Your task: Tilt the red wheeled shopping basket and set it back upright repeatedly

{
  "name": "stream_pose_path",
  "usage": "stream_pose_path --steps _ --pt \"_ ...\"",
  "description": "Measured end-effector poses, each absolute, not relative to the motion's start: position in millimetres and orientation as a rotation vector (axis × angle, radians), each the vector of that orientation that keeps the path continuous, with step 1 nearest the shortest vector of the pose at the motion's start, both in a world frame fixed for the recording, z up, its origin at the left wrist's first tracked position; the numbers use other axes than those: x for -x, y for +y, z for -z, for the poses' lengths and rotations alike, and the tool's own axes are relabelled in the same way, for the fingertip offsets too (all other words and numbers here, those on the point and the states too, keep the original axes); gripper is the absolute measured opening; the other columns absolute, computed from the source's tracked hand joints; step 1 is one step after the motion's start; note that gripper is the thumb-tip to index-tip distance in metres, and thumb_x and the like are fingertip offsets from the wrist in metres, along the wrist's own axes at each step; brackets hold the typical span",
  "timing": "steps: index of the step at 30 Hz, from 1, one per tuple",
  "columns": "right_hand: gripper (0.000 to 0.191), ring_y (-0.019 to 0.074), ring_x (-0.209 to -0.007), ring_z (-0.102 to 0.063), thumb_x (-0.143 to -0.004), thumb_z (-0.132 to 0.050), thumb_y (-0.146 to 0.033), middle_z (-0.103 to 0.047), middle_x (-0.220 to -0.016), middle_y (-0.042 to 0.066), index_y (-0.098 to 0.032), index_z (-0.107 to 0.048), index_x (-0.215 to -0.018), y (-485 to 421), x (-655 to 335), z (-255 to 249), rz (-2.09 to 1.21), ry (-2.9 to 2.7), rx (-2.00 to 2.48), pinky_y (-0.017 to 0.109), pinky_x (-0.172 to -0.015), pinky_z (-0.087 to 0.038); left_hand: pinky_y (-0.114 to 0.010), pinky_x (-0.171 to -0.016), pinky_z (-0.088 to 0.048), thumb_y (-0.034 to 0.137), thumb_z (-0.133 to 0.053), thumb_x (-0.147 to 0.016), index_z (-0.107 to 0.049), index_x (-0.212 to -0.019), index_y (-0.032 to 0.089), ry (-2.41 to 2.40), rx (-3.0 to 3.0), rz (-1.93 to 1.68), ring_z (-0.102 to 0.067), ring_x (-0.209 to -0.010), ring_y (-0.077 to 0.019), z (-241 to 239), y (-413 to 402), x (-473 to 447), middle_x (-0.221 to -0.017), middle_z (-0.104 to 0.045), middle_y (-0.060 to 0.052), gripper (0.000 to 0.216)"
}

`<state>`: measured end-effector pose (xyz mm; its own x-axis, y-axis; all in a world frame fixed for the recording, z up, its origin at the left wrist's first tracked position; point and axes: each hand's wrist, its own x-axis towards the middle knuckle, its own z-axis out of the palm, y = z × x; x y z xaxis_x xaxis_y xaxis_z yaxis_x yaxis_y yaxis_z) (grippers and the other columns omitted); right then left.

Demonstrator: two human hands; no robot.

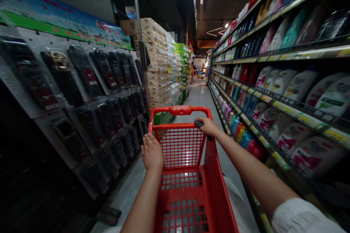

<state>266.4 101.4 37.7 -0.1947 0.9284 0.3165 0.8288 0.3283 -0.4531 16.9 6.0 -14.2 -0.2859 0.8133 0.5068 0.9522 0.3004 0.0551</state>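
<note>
Centre foreground, over the grey floor [194, 96]: red shopping cart [180, 195] — left hand [152, 153] laid along its upper left corner, fingers straight, firmness of hold impossible to tell; right hand [208, 126] clamped on its upper right rim, with an indistinct dark object [198, 124] at the fingertips. Leftward: hanging packaged goods [105, 69], stacked packs [157, 52] beyond. Rightward: shelves [304, 118] of bottles [299, 84].

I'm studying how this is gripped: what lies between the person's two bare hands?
In the head view, the red plastic mesh panel of the shopping cart spans between left hand and right hand.
</note>
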Motion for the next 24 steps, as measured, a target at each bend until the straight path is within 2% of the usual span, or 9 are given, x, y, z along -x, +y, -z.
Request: stream_pose_path --steps 3,7,10,12,17,21,22,24 --pt "0.043 0.02 -0.105 -0.063 -0.078 -0.055 -0.02 -0.067 -0.118 0.006 -0.018 -0.061 -0.121 123 -297 -65 -0.29 -1.802 1.471 0.031 -0.092 -0.048 -0.04 -0.105 -0.044 0.003 -0.022 -0.091 -0.038 -0.143 -0.005 -2.191 1.584 0.495 -0.044 -0.135 -0.031 15 7 -16 -0.146 -0.042 -0.028 0.055" --pt "0.042 0.0242 -0.113 -0.058 -0.088 -0.047 -0.029 -0.063 -0.124 0.01 -0.017 -0.056 -0.127 143 -320 -105 0.004 -1.603 1.463 0.037 -0.096 -0.046 -0.037 -0.104 -0.045 0.0 -0.026 -0.087 -0.038 -0.143 -0.004 -2.176 1.571 0.458 -0.048 -0.132 -0.029 16 7 -16 -0.147 -0.042 -0.027 0.058" --pt "0.053 0.0261 -0.124 -0.05 -0.087 -0.045 -0.019 -0.05 -0.141 0.01 -0.022 -0.045 -0.141 148 -320 -114 0.332 -1.611 1.499 0.038 -0.1 -0.042 -0.033 -0.103 -0.045 -0.001 -0.026 -0.086 -0.037 -0.144 -0.004 -2.192 1.579 0.435 -0.051 -0.129 -0.0278 15 8 -15 -0.147 -0.042 -0.027 0.059" --pt "0.062 0.0258 -0.123 -0.051 -0.085 -0.045 -0.013 -0.045 -0.145 0.009 -0.025 -0.039 -0.145 151 -314 -107 0.411 -1.723 1.591 0.038 -0.1 -0.042 -0.032 -0.101 -0.046 -0.001 -0.027 -0.085 -0.033 -0.145 -0.006 -2.219 1.603 0.432 -0.054 -0.127 -0.0278 15 9 -14 -0.148 -0.04 -0.027 0.061" --pt "0.044 0.0282 -0.107 -0.063 -0.087 -0.048 -0.023 -0.064 -0.124 0.009 -0.033 -0.058 -0.128 168 -289 -77 0.087 -1.91 2.057 0.053 -0.094 -0.043 -0.03 -0.099 -0.049 -0.002 -0.033 -0.082 -0.031 -0.147 -0.002 -2.263 1.665 0.514 -0.055 -0.126 -0.0263 16 15 -8 -0.15 -0.038 -0.025 0.065" --pt "0.05 0.0305 -0.111 -0.061 -0.087 -0.043 -0.02 -0.064 -0.127 0.007 -0.039 -0.055 -0.132 182 -266 -76 0.093 -1.977 1.993 0.065 -0.1 -0.032 -0.03 -0.102 -0.047 -0.004 -0.036 -0.08 -0.032 -0.146 -0.001 -2.265 1.7 0.58 -0.05 -0.131 -0.0257 19 19 -4 -0.15 -0.038 -0.025 0.067" --pt "0.051 0.0304 -0.113 -0.061 -0.088 -0.043 -0.021 -0.064 -0.128 0.006 -0.041 -0.053 -0.133 185 -258 -79 0.073 -2.002 1.96 0.065 -0.101 -0.031 -0.031 -0.102 -0.047 -0.004 -0.036 -0.08 -0.031 -0.147 -0.002 -2.266 1.708 0.585 -0.05 -0.131 -0.0258 19 19 -3 -0.15 -0.038 -0.025 0.067" --pt "0.048 0.0288 -0.113 -0.061 -0.09 -0.041 -0.025 -0.065 -0.127 0.005 -0.041 -0.053 -0.134 191 -237 -85 0.013 -2.032 1.918 0.059 -0.101 -0.036 -0.031 -0.103 -0.046 -0.006 -0.035 -0.079 -0.03 -0.147 -0.002 -2.269 1.717 0.588 -0.049 -0.132 -0.0258 20 19 -4 -0.151 -0.036 -0.025 0.068"
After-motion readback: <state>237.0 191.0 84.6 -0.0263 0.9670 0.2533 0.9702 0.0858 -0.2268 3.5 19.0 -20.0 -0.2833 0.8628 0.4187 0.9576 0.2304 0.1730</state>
